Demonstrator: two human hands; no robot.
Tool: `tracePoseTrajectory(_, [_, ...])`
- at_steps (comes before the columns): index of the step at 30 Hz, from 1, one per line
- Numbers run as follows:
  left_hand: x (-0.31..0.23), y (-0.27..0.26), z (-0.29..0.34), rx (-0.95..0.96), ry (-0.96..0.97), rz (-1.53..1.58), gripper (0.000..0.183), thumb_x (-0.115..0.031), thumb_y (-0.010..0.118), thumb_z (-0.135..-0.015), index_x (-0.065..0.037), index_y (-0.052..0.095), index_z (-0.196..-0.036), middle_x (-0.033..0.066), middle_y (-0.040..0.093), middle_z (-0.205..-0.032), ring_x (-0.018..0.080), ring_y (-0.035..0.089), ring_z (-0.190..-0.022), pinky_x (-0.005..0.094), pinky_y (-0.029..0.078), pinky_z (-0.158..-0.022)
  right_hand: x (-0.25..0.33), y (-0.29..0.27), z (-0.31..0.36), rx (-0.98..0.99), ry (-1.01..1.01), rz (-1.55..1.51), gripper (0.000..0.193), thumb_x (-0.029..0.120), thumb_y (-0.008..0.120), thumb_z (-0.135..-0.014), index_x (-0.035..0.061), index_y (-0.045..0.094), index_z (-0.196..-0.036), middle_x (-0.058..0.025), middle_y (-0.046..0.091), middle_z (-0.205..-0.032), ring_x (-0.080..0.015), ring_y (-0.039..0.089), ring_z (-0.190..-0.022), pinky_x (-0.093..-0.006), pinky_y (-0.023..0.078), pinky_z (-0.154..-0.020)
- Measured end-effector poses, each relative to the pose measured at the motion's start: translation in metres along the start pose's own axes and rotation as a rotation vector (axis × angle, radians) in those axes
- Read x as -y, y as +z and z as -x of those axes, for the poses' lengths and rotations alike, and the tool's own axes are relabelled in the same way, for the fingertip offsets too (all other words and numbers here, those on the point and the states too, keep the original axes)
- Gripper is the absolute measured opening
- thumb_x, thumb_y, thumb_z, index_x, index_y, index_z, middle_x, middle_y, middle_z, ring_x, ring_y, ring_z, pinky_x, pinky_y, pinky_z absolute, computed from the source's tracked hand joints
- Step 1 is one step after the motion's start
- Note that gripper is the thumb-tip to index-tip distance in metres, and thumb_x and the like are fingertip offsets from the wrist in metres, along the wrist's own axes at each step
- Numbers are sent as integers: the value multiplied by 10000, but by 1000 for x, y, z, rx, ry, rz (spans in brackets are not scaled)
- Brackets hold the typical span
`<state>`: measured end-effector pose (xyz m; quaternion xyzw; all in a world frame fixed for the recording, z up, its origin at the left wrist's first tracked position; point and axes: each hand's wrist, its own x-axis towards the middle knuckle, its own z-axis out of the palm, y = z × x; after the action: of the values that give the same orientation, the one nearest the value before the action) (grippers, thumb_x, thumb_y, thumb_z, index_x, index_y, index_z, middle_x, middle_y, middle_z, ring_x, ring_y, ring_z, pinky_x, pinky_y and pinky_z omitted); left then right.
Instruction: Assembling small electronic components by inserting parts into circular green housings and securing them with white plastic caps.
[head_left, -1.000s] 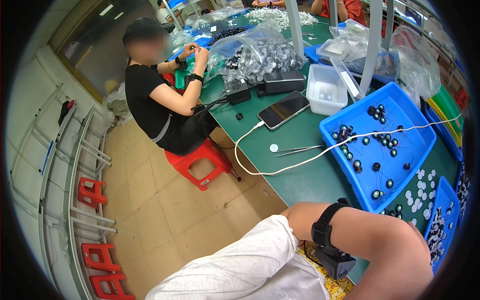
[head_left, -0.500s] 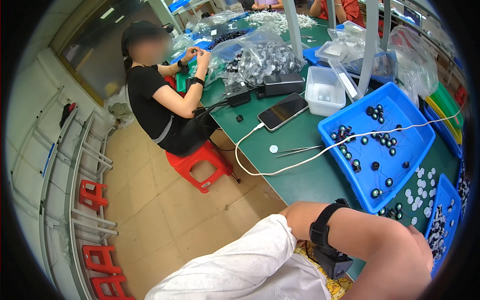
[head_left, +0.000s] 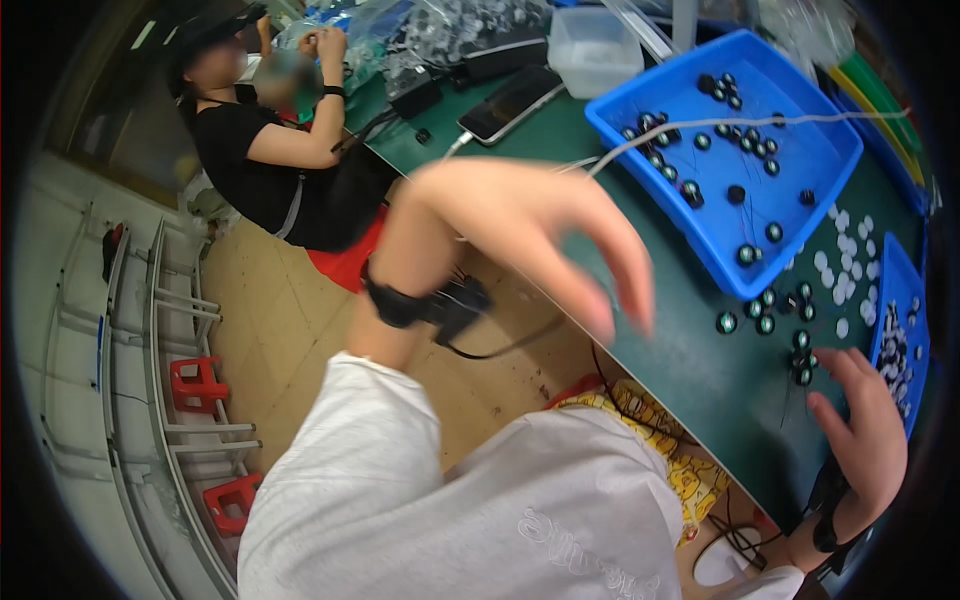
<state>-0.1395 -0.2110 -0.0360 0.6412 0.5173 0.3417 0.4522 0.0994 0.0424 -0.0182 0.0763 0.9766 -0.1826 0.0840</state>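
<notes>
My left hand (head_left: 530, 215) hangs over the near edge of the green table. It is blurred, with thumb and forefinger apart and nothing visible between them. Down at the right, my right hand (head_left: 865, 420) reaches over the tabletop, its thumb and forefinger spread. Its fingertips are right beside a short row of small round black parts (head_left: 802, 368) with shiny greenish tops and thin wire leads; whether they touch cannot be made out. More of these parts (head_left: 765, 322) sit just beyond. A blue tray (head_left: 790, 215) holds several others, scattered.
White discs (head_left: 850, 262) lie between the big tray and a smaller blue tray (head_left: 912, 265) of small parts. A white cable (head_left: 740, 125) crosses the big tray toward a phone (head_left: 510, 103). A clear plastic box (head_left: 595, 50) stands behind. At the left, a co-worker (head_left: 265, 160) sits.
My left arm has swung from the right, across the table's front, to the left, with the hand now raised. My right hand has come into view beside the black parts. The view has shifted.
</notes>
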Motion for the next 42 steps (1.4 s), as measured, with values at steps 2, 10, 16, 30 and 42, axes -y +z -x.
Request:
tracePoseTrajectory(2, [20, -27, 41, -489, -308, 59, 213, -180, 610, -847, -6, 642, -965, 73, 650, -936, 146, 604, -890, 259, 462, -821, -8, 7, 10, -109, -28, 10, 372, 59, 619, -724, 22, 542, -1086, -163, 532, -977, -349, 510, -935, -367, 417, -796])
tracePoseTrajectory(10, [129, -88, 164, -993, -846, -1048, 321, -132, 684, -726, -95, 632, -1041, 114, 594, -910, 212, 590, -750, 327, 483, -734, -5, 6, 12, -118, -2, -8, 365, 56, 624, -728, 23, 537, -1080, -151, 527, -954, -337, 514, -899, -365, 416, -766])
tracePoseTrajectory(16, [149, -80, 165, -1043, -855, -1004, 345, -15, 671, -671, -70, 608, -1006, 118, 572, -895, 249, 579, -792, 347, 480, -741, -6, 8, 11, -111, 4, -1, 368, 54, 625, -727, 20, 536, -1082, -153, 527, -945, -343, 513, -892, -371, 417, -763])
tracePoseTrajectory(30, [13, 4, 30, -1256, -28, -730, 445, 52, 616, -689, -21, 558, -1125, 76, 626, -949, 117, 568, -860, 236, 462, -746, 11, 9, 11, -49, 24, 64, 300, 61, 590, -760, 7, 547, -1052, -157, 528, -870, -334, 520, -861, -383, 423, -740])
tracePoseTrajectory(42, [-14, 82, -78, -932, 441, -416, 591, 120, 633, -576, 81, 492, -1148, 122, 645, -878, 196, 587, -843, 333, 441, -814, 8, 4, -7, -311, -442, -64, 148, -8, 622, -724, 11, 598, -869, -105, 554, -757, -280, 529, -727, -358, 430, -651])
